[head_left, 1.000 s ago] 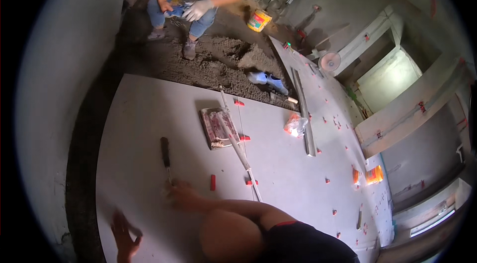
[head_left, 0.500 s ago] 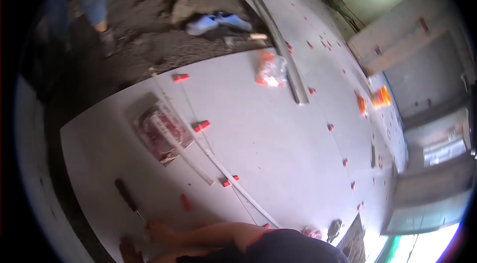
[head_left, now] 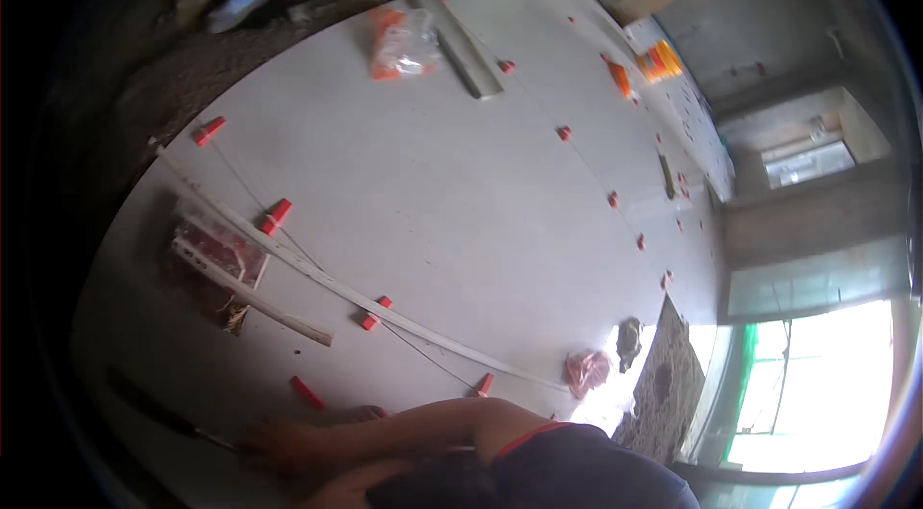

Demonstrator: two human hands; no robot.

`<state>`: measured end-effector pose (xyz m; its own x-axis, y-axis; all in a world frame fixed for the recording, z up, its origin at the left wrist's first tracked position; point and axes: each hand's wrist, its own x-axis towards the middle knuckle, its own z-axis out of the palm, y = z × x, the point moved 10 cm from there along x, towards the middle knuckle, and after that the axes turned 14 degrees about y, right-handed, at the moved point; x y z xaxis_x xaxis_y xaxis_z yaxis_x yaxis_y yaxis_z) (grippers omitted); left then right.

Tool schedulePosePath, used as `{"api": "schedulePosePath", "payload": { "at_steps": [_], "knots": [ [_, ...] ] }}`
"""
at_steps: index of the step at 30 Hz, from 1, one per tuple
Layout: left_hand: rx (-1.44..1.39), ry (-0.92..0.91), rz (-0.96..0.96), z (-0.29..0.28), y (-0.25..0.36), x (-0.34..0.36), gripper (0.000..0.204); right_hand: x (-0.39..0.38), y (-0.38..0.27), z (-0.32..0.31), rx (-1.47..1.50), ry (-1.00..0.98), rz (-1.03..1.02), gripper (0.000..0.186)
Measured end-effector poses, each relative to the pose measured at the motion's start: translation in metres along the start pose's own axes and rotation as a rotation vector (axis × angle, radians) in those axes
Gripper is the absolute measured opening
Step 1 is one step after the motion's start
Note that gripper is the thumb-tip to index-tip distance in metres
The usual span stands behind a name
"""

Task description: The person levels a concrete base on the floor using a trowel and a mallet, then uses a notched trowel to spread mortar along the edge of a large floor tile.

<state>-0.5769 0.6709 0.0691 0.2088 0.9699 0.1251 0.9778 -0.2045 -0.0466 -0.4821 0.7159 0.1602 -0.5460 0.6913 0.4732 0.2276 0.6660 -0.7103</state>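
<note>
My right forearm reaches across the bottom of the head view from a dark sleeve with red trim. My right hand (head_left: 279, 446) is blurred, low over the pale grey tile floor (head_left: 423, 211). Close to its fingers is the metal shaft of a dark-handled tool (head_left: 154, 405), perhaps a screwdriver; whether they touch cannot be made out. Part of my other forearm (head_left: 356, 485) shows below, its hand lost in blur and shadow. A loose red wedge (head_left: 308, 393) lies just beyond my right hand. Several red wedges (head_left: 277, 217) sit along a tile joint.
Long pale strips (head_left: 317, 273) lie across the tiles, one over a reddish package (head_left: 216, 264). Farther off are a clear bag with orange pieces (head_left: 404, 45), a metal bar (head_left: 452, 38), blue shoes (head_left: 240, 4) on dirt, and an orange bucket (head_left: 660, 61). A pink bag (head_left: 586, 372) lies at right.
The view has swung rightward and down, so the floor things shift left and up in it. The person standing at upper left is out of view. My right hand stays by the dark-handled tool.
</note>
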Motion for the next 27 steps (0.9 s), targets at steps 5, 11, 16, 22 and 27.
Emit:
{"api": "schedulePosePath", "payload": {
  "at_steps": [5, 11, 16, 22, 27],
  "knots": [
    [0.371, 0.131, -0.05, -0.006, -0.079, 0.065, 0.061, -0.031, 0.037, -0.141, 0.031, 0.181, 0.456, 0.062],
    [0.259, 0.314, -0.159, -0.048, -0.166, 0.094, 0.058, -0.28, 0.028, -0.373, -0.573, 0.876, 1.113, 0.074],
    [0.098, 0.353, -0.165, -0.051, -0.184, 0.076, 0.058, -0.518, -0.016, -0.463, -0.554, 1.564, 1.621, 0.057],
    [0.029, 0.357, -0.132, -0.054, -0.185, 0.064, 0.058, -0.695, -0.037, -0.484, -0.31, 1.645, 1.912, 0.063],
    [0.012, 0.306, -0.207, -0.046, -0.187, 0.049, 0.059, -0.738, 0.005, -0.468, -0.332, 1.371, 2.185, 0.074]
  ]
}}
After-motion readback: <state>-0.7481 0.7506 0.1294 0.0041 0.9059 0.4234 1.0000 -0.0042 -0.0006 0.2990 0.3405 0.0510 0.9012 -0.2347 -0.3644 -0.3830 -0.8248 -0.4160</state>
